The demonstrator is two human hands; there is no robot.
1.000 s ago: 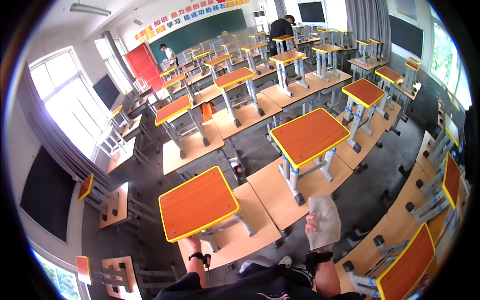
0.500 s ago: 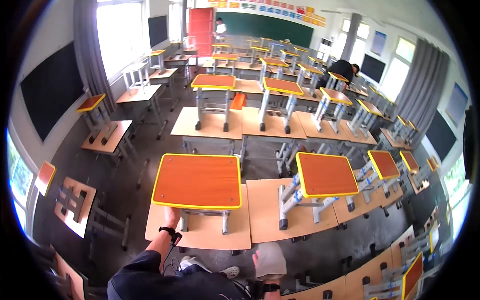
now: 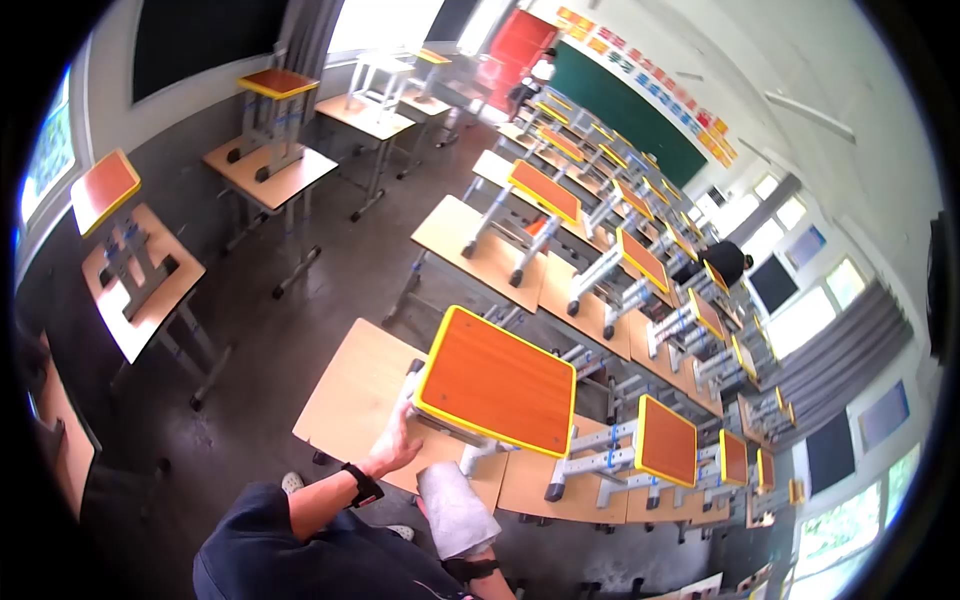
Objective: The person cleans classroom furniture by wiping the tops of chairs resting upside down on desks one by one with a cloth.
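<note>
My left hand [image 3: 396,446] has its fingers stretched out at the near leg of a stool with an orange-brown, yellow-edged seat [image 3: 497,382]. Whether the fingertips press on the leg cannot be made out. The stool stands on a pale wooden desk [image 3: 350,390], towards that desk's right side. Over my right hand [image 3: 422,506] lies a light grey cloth [image 3: 458,512], which hides most of the fingers. This hand is low, just in front of the desk's near edge.
Another stool [image 3: 667,440] stands on the adjoining desk to the right. Further rows of desks [image 3: 480,250] carry stools too. At left, a stool [image 3: 277,85] tops a separate desk across the aisle [image 3: 290,340]. One person [image 3: 722,262] bends among the desks; another [image 3: 543,68] is by the red door.
My view has turned left and tilted. The stool now sits further right on its desk, baring the left part. My right hand with the cloth has come up closer to the desk.
</note>
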